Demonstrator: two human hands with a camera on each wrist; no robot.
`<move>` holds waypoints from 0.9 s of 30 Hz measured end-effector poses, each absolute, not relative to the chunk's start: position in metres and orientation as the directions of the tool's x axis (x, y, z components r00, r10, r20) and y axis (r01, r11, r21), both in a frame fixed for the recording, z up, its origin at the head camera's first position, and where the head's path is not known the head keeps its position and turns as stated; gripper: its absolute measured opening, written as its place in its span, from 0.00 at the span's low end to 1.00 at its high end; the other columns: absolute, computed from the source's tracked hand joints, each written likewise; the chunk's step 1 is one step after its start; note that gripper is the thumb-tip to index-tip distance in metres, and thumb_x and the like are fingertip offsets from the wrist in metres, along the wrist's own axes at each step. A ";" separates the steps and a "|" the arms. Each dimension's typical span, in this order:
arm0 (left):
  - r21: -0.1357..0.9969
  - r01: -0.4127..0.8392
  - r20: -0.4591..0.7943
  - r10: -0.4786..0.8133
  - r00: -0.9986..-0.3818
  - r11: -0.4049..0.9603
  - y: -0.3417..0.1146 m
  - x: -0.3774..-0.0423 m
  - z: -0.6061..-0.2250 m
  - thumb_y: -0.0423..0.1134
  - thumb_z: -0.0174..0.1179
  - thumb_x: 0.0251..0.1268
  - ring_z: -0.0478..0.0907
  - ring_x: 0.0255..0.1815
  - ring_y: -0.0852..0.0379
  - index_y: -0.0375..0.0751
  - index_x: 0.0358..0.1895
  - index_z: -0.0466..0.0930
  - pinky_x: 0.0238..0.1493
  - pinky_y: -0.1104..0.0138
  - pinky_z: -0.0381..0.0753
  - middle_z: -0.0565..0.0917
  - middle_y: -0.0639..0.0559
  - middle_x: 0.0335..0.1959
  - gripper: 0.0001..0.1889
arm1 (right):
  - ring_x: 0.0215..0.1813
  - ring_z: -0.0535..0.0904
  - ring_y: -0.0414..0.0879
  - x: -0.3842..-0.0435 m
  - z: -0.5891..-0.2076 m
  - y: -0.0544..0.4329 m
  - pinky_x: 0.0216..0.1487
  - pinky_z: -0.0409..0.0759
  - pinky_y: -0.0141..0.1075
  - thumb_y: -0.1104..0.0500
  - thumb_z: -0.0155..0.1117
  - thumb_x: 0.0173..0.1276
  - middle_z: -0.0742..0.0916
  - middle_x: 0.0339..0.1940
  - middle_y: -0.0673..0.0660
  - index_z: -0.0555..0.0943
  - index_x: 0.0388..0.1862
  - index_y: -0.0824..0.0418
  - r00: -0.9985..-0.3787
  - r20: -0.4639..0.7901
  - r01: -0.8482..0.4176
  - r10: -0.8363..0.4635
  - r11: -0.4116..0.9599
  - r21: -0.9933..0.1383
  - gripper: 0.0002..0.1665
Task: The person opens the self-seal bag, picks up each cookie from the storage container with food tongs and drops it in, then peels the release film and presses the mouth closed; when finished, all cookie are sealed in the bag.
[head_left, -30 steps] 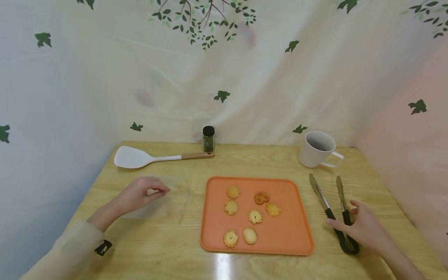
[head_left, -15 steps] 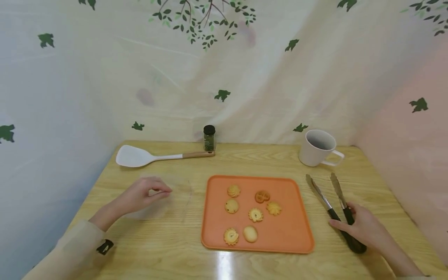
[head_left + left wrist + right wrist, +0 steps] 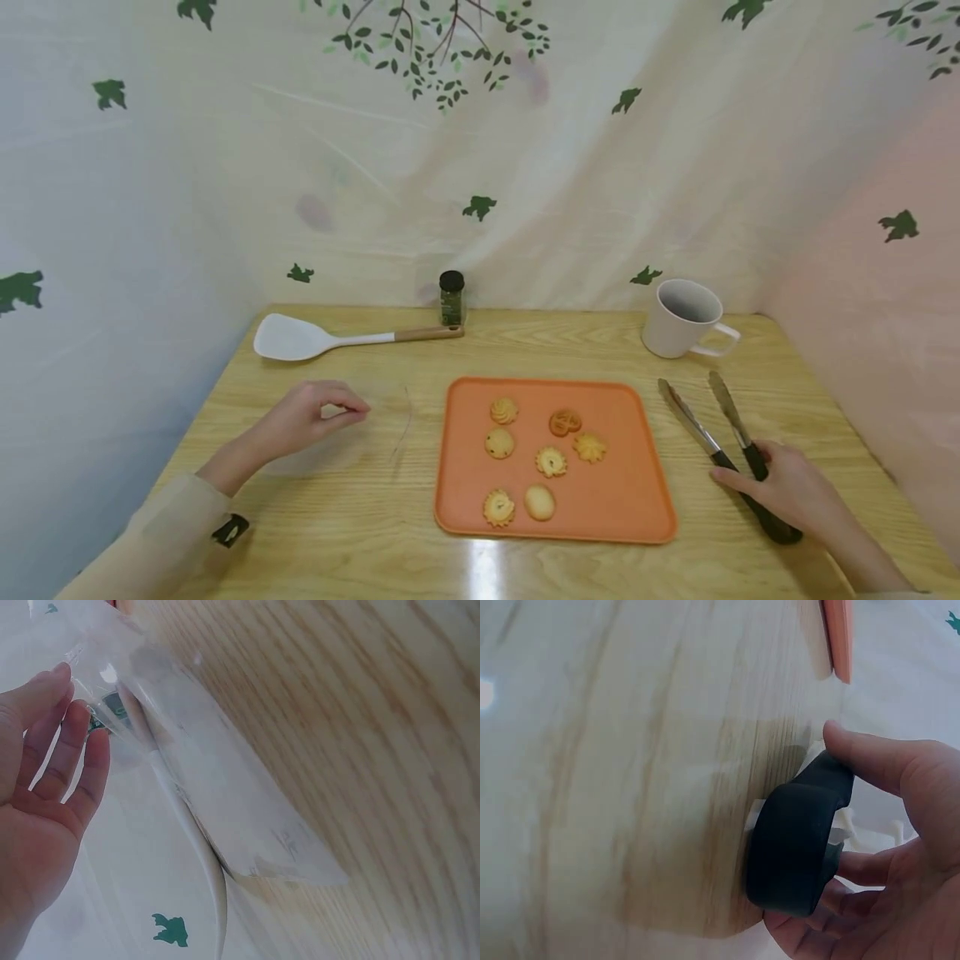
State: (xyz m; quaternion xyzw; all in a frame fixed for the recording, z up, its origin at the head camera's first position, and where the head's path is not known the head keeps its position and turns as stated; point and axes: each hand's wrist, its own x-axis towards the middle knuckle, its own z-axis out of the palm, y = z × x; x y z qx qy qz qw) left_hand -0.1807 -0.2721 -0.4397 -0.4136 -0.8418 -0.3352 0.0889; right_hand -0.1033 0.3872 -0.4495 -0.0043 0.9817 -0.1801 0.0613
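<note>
In the head view my left hand (image 3: pixel 303 421) pinches the edge of a clear plastic bag (image 3: pixel 386 417) between thumb and fingers. The left wrist view shows the thin bag (image 3: pixel 232 787) hanging from the fingertips over the wooden table. On the right, my right hand (image 3: pixel 795 483) grips a pair of tongs (image 3: pixel 726 461) by their black handles, thumb on one arm and fingers round the other. The tongs' metal tips are spread apart and point away from me. From the right wrist, the rounded black end of the tongs (image 3: pixel 791 847) shows close over the tabletop.
Between the hands lies an orange tray (image 3: pixel 600 525) bearing several cookies (image 3: pixel 551 462). Behind it are a white spatula (image 3: pixel 296 337) with a wooden handle end, a black-capped spice jar (image 3: pixel 452 300), and a white mug (image 3: pixel 678 321). A printed curtain (image 3: pixel 555 217) closes off the back.
My right hand's fingers have closed round the tongs. The tongs' handle end has swung to the right, and the tips have come slightly nearer each other. The left hand keeps its pinch on the bag.
</note>
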 end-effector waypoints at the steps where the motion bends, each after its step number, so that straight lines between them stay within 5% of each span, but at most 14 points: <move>1: 0.489 0.757 0.428 0.638 -0.641 0.433 -0.272 -0.181 -0.439 0.22 0.74 0.52 0.84 0.36 0.64 0.41 0.40 0.90 0.35 0.68 0.85 0.89 0.56 0.36 0.13 | 0.36 0.81 0.54 -0.103 -0.449 0.387 0.31 0.80 0.49 0.35 0.68 0.67 0.85 0.35 0.61 0.75 0.54 0.81 -0.992 -0.122 0.017 -0.028 0.935 -0.353 0.48; 6: 0.494 0.753 0.417 0.641 -0.644 0.435 -0.273 -0.180 -0.438 0.22 0.74 0.52 0.84 0.36 0.64 0.41 0.40 0.90 0.33 0.61 0.87 0.89 0.56 0.36 0.13 | 0.31 0.78 0.49 -0.102 -0.444 0.384 0.28 0.76 0.43 0.33 0.66 0.67 0.83 0.31 0.59 0.75 0.51 0.80 -0.985 -0.173 0.042 -0.019 0.939 -0.342 0.47; 11: 0.517 0.747 0.403 0.650 -0.644 0.419 -0.274 -0.178 -0.438 0.26 0.72 0.58 0.84 0.37 0.64 0.42 0.41 0.90 0.36 0.70 0.84 0.88 0.59 0.38 0.10 | 0.27 0.72 0.46 -0.099 -0.445 0.384 0.27 0.70 0.39 0.34 0.65 0.69 0.76 0.23 0.53 0.76 0.37 0.66 -0.984 -0.177 0.056 -0.009 0.932 -0.358 0.34; 14: 0.530 0.744 0.398 0.655 -0.643 0.407 -0.274 -0.178 -0.437 0.29 0.72 0.60 0.84 0.38 0.64 0.42 0.42 0.90 0.37 0.71 0.84 0.88 0.61 0.38 0.08 | 0.30 0.76 0.48 -0.098 -0.448 0.387 0.29 0.74 0.42 0.37 0.67 0.69 0.81 0.27 0.53 0.78 0.36 0.64 -0.992 -0.127 0.027 -0.021 0.930 -0.366 0.30; 19: 0.544 0.738 0.395 0.654 -0.645 0.400 -0.273 -0.176 -0.436 0.31 0.72 0.61 0.84 0.38 0.64 0.43 0.42 0.90 0.35 0.63 0.86 0.87 0.62 0.39 0.07 | 0.36 0.81 0.56 -0.095 -0.449 0.394 0.32 0.78 0.49 0.41 0.70 0.68 0.85 0.33 0.62 0.80 0.49 0.72 -0.998 -0.031 -0.033 -0.048 0.926 -0.376 0.33; 27: 0.603 0.674 0.340 0.626 -0.701 0.427 -0.272 -0.175 -0.431 0.31 0.71 0.62 0.85 0.36 0.63 0.41 0.42 0.89 0.35 0.66 0.86 0.89 0.56 0.38 0.07 | 0.26 0.72 0.39 -0.091 -0.440 0.401 0.25 0.71 0.33 0.52 0.71 0.71 0.84 0.38 0.64 0.72 0.67 0.77 -0.982 0.085 -0.188 -0.168 0.874 -0.449 0.38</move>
